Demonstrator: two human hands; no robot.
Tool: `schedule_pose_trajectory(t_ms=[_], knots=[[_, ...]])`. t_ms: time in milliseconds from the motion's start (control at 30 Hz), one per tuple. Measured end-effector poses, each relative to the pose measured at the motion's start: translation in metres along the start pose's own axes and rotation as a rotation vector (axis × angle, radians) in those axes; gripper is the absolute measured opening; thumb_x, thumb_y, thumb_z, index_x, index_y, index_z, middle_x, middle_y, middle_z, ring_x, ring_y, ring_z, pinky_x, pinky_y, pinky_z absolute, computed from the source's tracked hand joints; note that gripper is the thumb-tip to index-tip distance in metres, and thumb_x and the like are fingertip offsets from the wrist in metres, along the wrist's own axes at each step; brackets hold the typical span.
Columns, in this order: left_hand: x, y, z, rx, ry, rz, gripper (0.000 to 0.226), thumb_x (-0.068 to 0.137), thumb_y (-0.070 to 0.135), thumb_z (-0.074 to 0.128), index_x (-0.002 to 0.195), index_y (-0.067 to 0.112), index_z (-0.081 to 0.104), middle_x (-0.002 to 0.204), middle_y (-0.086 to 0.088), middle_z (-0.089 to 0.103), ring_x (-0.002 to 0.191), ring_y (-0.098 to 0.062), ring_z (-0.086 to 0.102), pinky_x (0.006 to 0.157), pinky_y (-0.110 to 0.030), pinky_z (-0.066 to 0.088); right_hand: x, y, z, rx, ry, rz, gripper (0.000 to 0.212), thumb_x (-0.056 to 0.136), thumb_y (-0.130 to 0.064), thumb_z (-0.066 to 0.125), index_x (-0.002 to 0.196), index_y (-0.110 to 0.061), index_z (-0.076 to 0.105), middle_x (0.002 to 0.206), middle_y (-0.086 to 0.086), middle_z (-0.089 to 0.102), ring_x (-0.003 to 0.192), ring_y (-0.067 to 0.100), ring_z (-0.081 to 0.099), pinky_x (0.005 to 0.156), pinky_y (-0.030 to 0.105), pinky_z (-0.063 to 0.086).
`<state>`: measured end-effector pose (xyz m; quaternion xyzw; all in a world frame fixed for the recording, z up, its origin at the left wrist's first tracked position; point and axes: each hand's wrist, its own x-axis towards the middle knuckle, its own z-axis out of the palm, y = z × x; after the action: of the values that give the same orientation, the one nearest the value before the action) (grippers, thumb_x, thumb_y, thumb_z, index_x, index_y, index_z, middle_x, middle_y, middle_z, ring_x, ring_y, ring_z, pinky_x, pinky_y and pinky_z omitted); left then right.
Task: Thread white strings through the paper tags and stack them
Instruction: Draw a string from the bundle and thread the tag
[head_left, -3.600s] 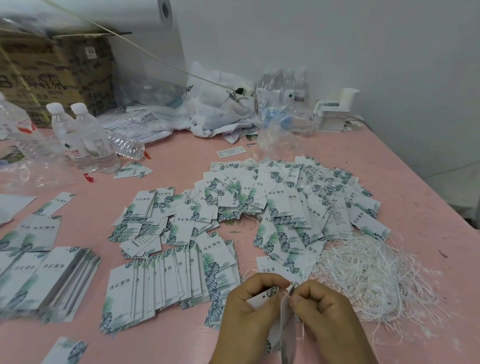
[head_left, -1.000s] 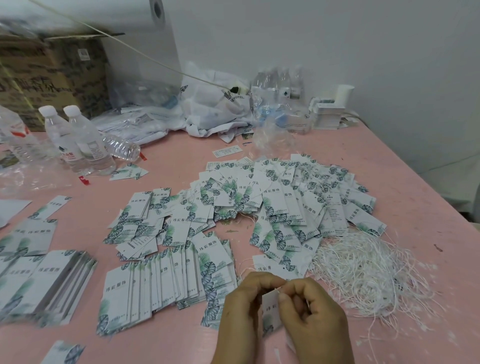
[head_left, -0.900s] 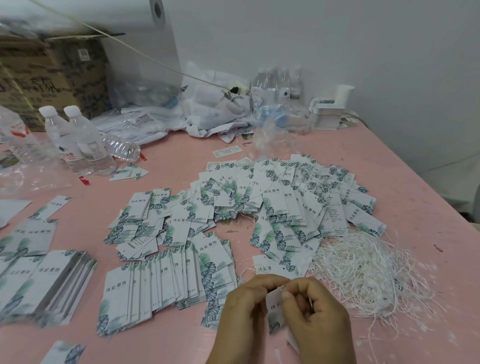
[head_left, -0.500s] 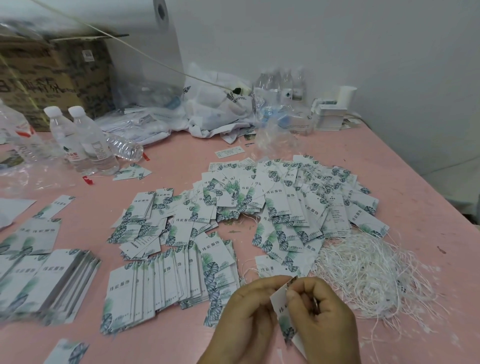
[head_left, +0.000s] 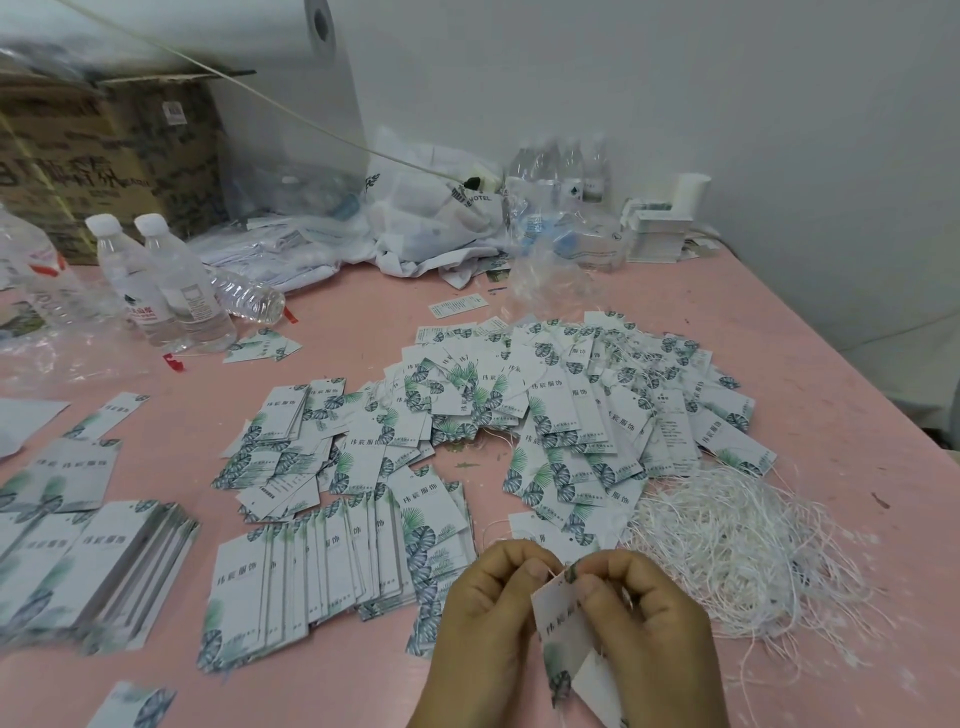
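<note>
1. Threading is the step in hand, by my judgement: both hands work at the top corner of one paper tag (head_left: 563, 621), held upright above the near edge of the pink table (head_left: 831, 395).
2. Left hand (head_left: 485, 618): fingers curled, thumb and forefinger pinched together at the tag's upper corner, where a short end of white string (head_left: 548, 571) shows.
3. Right hand (head_left: 649, 623): fingers curled, thumb pressed on the tag's face, clamping the tag. A second card edge shows below it; whether that is a separate tag cannot be told.
4. The punched hole is hidden by the fingertips; whether the string has passed through cannot be told.
5. Recommended handling: keep the tag pinched close to the hole so the card does not flex, feed the string end straight through, then draw it until both ends are even.
6. Supply: the loose pile of white strings (head_left: 737, 540) lies just right of the hands. The spread of unstacked tags (head_left: 571, 415) lies beyond them; the fanned row of tags (head_left: 322, 571) lies to the left.
7. Risk, judged: pulling one string from the tangle may drag others along.
8. Legible writing: tags carry "炜宸服饰" with green leaf print. A white bag (head_left: 441, 218) at the back reads "HOTEL". Printing on the cardboard box (head_left: 104, 161) and the water bottles (head_left: 161, 280) is too blurred to read.
</note>
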<state>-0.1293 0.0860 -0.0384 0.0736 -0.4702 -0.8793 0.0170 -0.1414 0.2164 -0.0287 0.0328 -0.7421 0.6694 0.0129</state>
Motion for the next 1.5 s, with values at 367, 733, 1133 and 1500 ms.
schedule_pose_trajectory(t_ms=[367, 733, 1133, 1500], knots=[[0.008, 0.025, -0.009, -0.269, 0.204, 0.019, 0.01, 0.084, 0.012, 0.054, 0.079, 0.005, 0.058, 0.076, -0.018, 0.065, 0.052, -0.015, 0.057, 0.045, -0.022, 0.05, 0.02, 0.002, -0.011, 0.523, -0.05, 0.217, 0.046, 0.091, 0.019, 0.036, 0.089, -0.006, 0.074, 0.073, 0.013, 0.067, 0.056, 0.016, 0.06, 0.048, 0.02, 0.049], [0.012, 0.027, -0.016, -0.337, 0.249, 0.001, 0.009, 0.084, 0.015, 0.055, 0.084, 0.007, 0.055, 0.074, -0.017, 0.067, 0.052, -0.017, 0.061, 0.044, -0.024, 0.053, 0.017, -0.008, -0.014, -0.025, -0.228, 0.325, 0.03, 0.079, 0.011, 0.068, 0.084, -0.018, 0.075, 0.079, 0.003, 0.075, 0.074, 0.009, 0.069, 0.074, 0.022, 0.051], [0.013, 0.033, -0.022, -0.341, 0.248, 0.09, 0.012, 0.082, 0.019, 0.055, 0.087, 0.008, 0.055, 0.071, -0.014, 0.066, 0.053, -0.015, 0.06, 0.047, -0.023, 0.053, 0.012, -0.011, -0.017, -0.466, -0.251, -0.005, 0.035, 0.082, 0.0, 0.072, 0.078, -0.035, 0.074, 0.094, -0.033, 0.065, 0.086, -0.007, 0.063, 0.074, 0.002, 0.044], [0.006, 0.052, -0.023, -0.488, 0.169, 0.135, 0.012, 0.085, 0.018, 0.053, 0.08, 0.014, 0.064, 0.07, -0.008, 0.064, 0.052, -0.013, 0.058, 0.046, -0.02, 0.052, 0.003, -0.016, -0.014, -0.394, -0.114, -0.109, 0.031, 0.085, -0.008, 0.069, 0.083, -0.039, 0.07, 0.081, -0.018, 0.067, 0.071, 0.003, 0.062, 0.06, 0.009, 0.046]])
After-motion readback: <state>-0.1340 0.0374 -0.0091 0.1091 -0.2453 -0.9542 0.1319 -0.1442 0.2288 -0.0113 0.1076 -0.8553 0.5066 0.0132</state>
